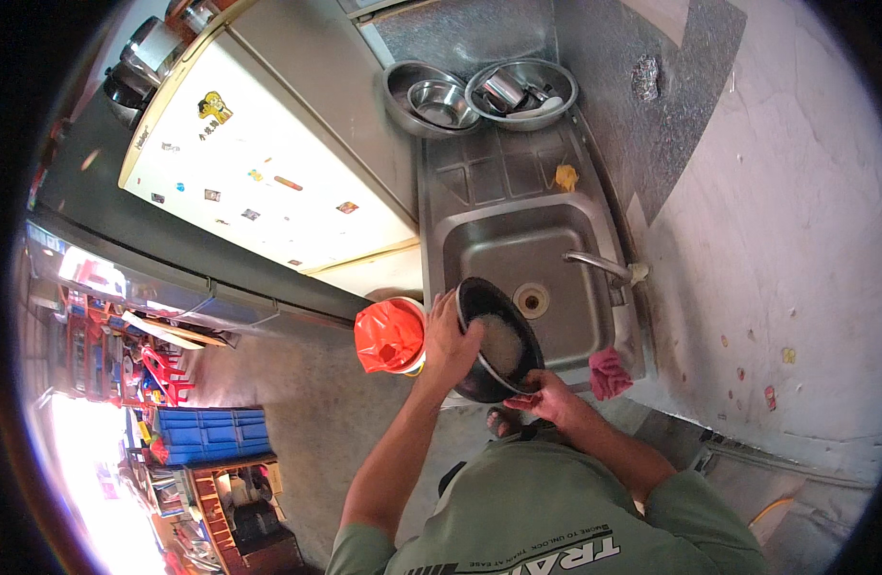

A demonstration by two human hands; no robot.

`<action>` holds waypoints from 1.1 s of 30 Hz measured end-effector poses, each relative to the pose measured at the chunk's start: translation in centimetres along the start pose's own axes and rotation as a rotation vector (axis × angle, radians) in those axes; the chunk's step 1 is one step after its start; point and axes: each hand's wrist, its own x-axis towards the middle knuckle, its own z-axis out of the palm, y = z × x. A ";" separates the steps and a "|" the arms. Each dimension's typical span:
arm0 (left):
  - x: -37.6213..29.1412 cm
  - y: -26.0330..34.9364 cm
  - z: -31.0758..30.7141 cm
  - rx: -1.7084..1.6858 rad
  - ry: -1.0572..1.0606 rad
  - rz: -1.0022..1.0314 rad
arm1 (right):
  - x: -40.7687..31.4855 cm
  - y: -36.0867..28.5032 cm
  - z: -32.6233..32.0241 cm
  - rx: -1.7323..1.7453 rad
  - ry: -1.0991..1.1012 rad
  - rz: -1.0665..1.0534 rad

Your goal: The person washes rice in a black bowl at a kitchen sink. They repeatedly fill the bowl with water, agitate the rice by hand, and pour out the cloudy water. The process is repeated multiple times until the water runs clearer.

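A dark round pot (500,343), perhaps a rice cooker's inner pot, is tilted over the near left edge of the steel sink (513,251). Pale, grain-like contents, possibly rice, show at its bottom. My left hand (453,341) grips the pot's left rim, with the thumb inside. The fingers of my right hand (545,395) hold the rim at the near right. Beyond the pot the sink's drain shows, and the metal faucet (599,264) reaches in from the right. A pink cloth (611,374) lies on the sink's near right corner.
Left of the sink stands a bucket with a red plastic bag (389,336), beside a white refrigerator (268,172). Steel basins (521,93) with metalware sit at the drainboard's far end. A crumpled yellow cloth (567,177) lies on the drainboard. A wall (757,287) borders the right side.
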 end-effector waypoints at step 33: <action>-0.6 -3.0 8.2 -1.207 -0.236 -0.882 | -4.4 -17.5 -7.3 0.408 -0.045 -0.364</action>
